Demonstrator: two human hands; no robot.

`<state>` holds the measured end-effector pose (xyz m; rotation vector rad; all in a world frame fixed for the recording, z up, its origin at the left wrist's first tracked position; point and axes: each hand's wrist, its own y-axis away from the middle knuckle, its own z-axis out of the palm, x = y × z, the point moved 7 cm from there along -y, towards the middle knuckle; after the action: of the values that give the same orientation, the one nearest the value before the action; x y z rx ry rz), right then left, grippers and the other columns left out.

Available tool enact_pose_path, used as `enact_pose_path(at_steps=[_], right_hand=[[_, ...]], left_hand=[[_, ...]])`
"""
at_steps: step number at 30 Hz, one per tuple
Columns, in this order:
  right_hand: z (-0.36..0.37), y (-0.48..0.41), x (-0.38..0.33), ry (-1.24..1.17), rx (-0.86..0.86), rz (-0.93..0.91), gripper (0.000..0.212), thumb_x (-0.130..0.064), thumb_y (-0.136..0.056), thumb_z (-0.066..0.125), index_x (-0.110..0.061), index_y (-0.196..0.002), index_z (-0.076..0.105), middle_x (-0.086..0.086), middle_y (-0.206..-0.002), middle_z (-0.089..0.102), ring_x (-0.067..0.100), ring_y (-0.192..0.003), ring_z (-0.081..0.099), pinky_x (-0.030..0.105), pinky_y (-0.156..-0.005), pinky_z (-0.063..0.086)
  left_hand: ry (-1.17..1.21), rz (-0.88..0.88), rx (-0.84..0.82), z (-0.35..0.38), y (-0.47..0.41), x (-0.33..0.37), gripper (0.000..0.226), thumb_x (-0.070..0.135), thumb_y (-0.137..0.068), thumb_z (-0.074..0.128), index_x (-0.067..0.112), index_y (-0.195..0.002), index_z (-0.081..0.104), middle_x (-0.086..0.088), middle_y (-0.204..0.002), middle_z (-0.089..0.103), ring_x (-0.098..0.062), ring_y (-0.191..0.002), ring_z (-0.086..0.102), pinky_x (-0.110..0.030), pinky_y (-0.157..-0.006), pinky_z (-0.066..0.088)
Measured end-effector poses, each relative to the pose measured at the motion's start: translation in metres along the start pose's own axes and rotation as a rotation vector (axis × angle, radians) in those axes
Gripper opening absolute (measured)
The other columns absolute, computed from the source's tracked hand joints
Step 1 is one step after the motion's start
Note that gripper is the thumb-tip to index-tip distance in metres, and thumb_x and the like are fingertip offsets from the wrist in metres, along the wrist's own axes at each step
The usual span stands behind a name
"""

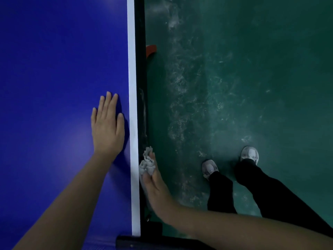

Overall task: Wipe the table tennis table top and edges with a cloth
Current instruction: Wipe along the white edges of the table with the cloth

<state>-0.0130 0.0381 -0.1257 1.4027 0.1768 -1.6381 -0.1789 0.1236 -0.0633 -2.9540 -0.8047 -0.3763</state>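
The blue table tennis table top [54, 69] fills the left half of the view, with a white side line [131, 69] and a black side edge [140, 69] running away from me. My left hand [107, 127] lies flat on the blue top, fingers straight, just left of the white line. My right hand [155, 184] presses a crumpled pale grey cloth [146, 164] against the black side edge, below the table top's level. The cloth bunches out past my fingertips.
Scuffed green floor [234, 87] lies to the right of the table. My two feet in pale shoes [210, 167] [249, 154] stand there. A red-orange part [150, 50] sticks out under the table edge farther ahead. A black fitting [129, 240] sits at the near table end.
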Motion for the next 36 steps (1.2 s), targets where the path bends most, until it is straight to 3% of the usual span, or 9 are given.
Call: enact_pose_path(at_steps=[2, 5, 9, 13, 17, 21, 24, 30, 36], right_hand=[[0.003, -0.010, 0.000, 0.059, 0.055, -0.015, 0.048, -0.026, -0.103, 0.022, -0.044, -0.138, -0.006, -0.031, -0.151, -0.009, -0.011, -0.140, -0.011, 0.024, -0.119, -0.005], [-0.003, -0.045, -0.016, 0.013, 0.188, -0.048, 0.043, -0.036, -0.101, 0.018, -0.048, -0.138, -0.001, -0.045, -0.142, -0.010, -0.019, -0.134, -0.012, 0.034, -0.120, -0.008], [-0.037, -0.142, -0.075, -0.017, 0.318, -0.122, 0.053, -0.035, -0.101, 0.021, -0.018, -0.150, 0.011, -0.005, -0.158, 0.012, 0.009, -0.146, 0.010, 0.043, -0.120, 0.002], [-0.061, -0.215, -0.116, -0.109, 0.308, -0.088, 0.048, -0.027, -0.104, 0.022, -0.014, -0.151, 0.015, 0.003, -0.158, 0.017, 0.019, -0.145, 0.015, 0.048, -0.119, 0.007], [-0.041, -0.160, -0.098, -0.006, 0.198, -0.175, 0.060, -0.048, -0.098, 0.020, -0.025, -0.152, 0.007, -0.009, -0.160, 0.002, 0.004, -0.146, 0.002, 0.038, -0.118, -0.006], [-0.006, -0.054, -0.033, -0.011, 0.002, -0.057, 0.081, -0.080, -0.081, 0.027, -0.040, -0.147, 0.002, -0.024, -0.156, -0.004, -0.006, -0.143, 0.000, 0.045, -0.120, 0.008], [-0.011, -0.065, -0.035, 0.059, -0.018, -0.117, 0.065, -0.058, -0.093, 0.030, -0.048, -0.144, -0.008, -0.025, -0.155, -0.011, 0.000, -0.144, -0.007, 0.046, -0.120, 0.006], [-0.055, -0.214, -0.141, 0.101, 0.250, -0.353, 0.061, -0.023, -0.098, 0.038, -0.008, -0.149, 0.008, 0.005, -0.159, 0.007, 0.016, -0.147, 0.008, 0.045, -0.119, 0.012], [-0.097, -0.349, -0.242, 0.063, 0.249, -0.185, 0.061, -0.031, -0.102, 0.036, -0.012, -0.151, 0.006, 0.006, -0.158, 0.013, 0.022, -0.145, 0.013, 0.047, -0.118, 0.014]], left_hand=[[0.001, -0.001, 0.010, 0.000, 0.001, 0.002, 0.051, 0.021, -0.095, 0.028, 0.014, -0.146, 0.027, -0.003, -0.154, 0.023, -0.013, -0.143, 0.012, -0.036, -0.117, 0.005], [-0.018, -0.008, 0.016, -0.001, 0.000, 0.002, 0.052, 0.021, -0.095, 0.028, 0.014, -0.146, 0.028, -0.003, -0.154, 0.023, -0.014, -0.143, 0.013, -0.035, -0.117, 0.005], [-0.017, -0.004, 0.027, -0.001, -0.001, 0.001, 0.051, 0.022, -0.095, 0.028, 0.017, -0.146, 0.029, -0.001, -0.154, 0.024, -0.013, -0.143, 0.014, -0.035, -0.117, 0.006], [-0.026, -0.006, 0.017, 0.000, -0.001, -0.002, 0.052, 0.024, -0.094, 0.025, 0.018, -0.146, 0.029, 0.000, -0.154, 0.024, -0.011, -0.143, 0.013, -0.033, -0.116, 0.006], [-0.053, -0.015, 0.000, 0.001, 0.000, -0.001, 0.053, 0.026, -0.095, 0.022, 0.017, -0.147, 0.026, 0.000, -0.154, 0.021, -0.011, -0.143, 0.012, -0.035, -0.117, 0.006], [-0.059, -0.025, -0.028, 0.001, 0.001, 0.002, 0.053, 0.025, -0.095, 0.022, 0.014, -0.146, 0.026, 0.001, -0.153, 0.019, -0.015, -0.144, 0.013, -0.040, -0.117, 0.009], [-0.059, -0.031, -0.028, 0.001, 0.001, 0.003, 0.052, 0.024, -0.095, 0.024, 0.014, -0.146, 0.024, 0.000, -0.153, 0.020, -0.015, -0.143, 0.013, -0.040, -0.117, 0.010], [-0.077, -0.040, -0.046, 0.002, -0.002, 0.004, 0.052, 0.022, -0.095, 0.026, 0.012, -0.146, 0.023, -0.004, -0.153, 0.023, -0.017, -0.143, 0.015, -0.041, -0.116, 0.012], [-0.043, -0.064, -0.078, -0.002, -0.002, 0.005, 0.052, 0.022, -0.092, 0.030, 0.010, -0.142, 0.033, -0.005, -0.148, 0.031, -0.019, -0.139, 0.025, -0.039, -0.113, 0.017]])
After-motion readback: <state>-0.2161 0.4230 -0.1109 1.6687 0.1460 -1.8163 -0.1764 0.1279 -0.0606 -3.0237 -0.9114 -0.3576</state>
